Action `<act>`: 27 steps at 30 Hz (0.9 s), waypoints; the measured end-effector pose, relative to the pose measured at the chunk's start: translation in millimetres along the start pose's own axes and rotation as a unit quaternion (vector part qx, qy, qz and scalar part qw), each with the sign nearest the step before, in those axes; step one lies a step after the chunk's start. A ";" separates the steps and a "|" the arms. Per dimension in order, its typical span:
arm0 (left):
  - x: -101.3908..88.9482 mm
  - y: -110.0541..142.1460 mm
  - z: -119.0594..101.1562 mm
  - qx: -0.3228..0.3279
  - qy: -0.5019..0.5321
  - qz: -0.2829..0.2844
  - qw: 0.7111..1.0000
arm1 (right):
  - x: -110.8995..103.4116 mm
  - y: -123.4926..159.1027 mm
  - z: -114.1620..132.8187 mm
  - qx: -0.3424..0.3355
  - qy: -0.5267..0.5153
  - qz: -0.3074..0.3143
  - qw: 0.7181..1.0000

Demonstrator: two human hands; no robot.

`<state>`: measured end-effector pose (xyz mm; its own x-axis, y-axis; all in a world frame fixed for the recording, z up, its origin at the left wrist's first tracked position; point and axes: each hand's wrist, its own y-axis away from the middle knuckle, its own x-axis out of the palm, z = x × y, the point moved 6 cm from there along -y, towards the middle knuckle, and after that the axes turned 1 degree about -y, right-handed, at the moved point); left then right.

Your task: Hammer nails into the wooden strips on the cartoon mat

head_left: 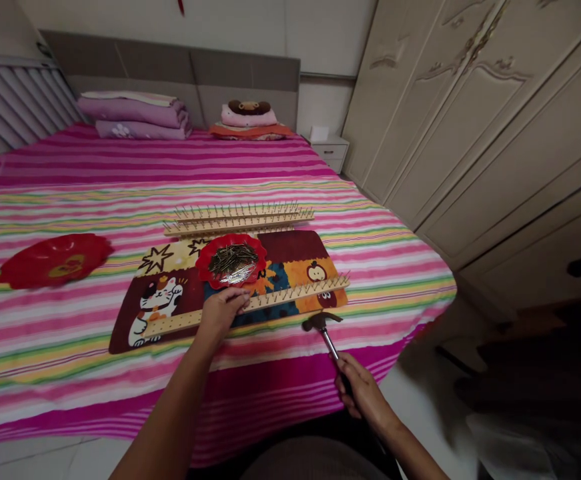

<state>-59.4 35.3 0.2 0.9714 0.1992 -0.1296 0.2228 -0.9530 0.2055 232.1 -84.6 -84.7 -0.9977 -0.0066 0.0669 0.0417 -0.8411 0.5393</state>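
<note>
A wooden strip [175,324] lies across a patterned mat [120,330] with a cat print. Nails stand in a row along its right part, while its left part shows only small holes. Over the middle of the strip, my left hand [221,309] is closed in a pinch, and what its fingertips hold is too small to make out. My right hand [363,388] grips a claw hammer [328,340] by its dark handle, the head resting low by the strip's right part. Just beyond my left hand sits a red scalloped dish [204,264] full of loose nails [234,259].
More wooden strips [240,222] studded with upright nails lie behind the dish. At the left is another red dish [55,261]. Striped cloth covers the bed [390,280]; folded bedding [135,115] lies at the headboard. A wardrobe [450,113] stands on the right.
</note>
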 end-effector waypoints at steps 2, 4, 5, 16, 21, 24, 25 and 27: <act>0.8 -1.2 0.7 0.011 -0.027 0.008 1.000 | 0.2 0.4 0.9 0.001 0.001 0.002 1.000; 1.1 -2.7 3.0 0.020 -0.059 0.011 0.998 | 0.4 0.9 2.2 0.001 0.003 0.002 1.000; 0.9 -3.3 3.9 0.026 -0.077 0.010 0.997 | 0.6 1.3 2.8 -0.001 0.004 0.001 1.000; 5.9 6.8 -13.1 0.172 -0.284 -0.036 0.943 | 30.7 26.6 48.8 -0.074 0.036 0.032 0.996; 8.5 6.8 -9.7 0.190 -0.290 -0.037 0.937 | 73.3 27.4 121.4 -0.198 0.161 0.084 0.963; 9.4 7.3 -7.4 0.195 -0.290 -0.034 0.936 | 94.5 18.1 146.5 -0.254 0.221 0.092 0.937; 9.6 7.4 -6.9 0.197 -0.291 -0.034 0.936 | 100.3 14.9 151.1 -0.274 0.238 0.095 0.927; 9.9 7.6 -6.3 0.200 -0.299 -0.036 0.932 | 108.8 10.0 155.6 -0.310 0.271 0.100 0.906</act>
<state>-47.6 31.5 6.5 0.7087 0.2168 -0.6714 0.1204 -0.9748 -0.1877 132.2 -9.7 58.6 -0.8597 -0.3162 -0.4012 0.3547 -0.9347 -0.0235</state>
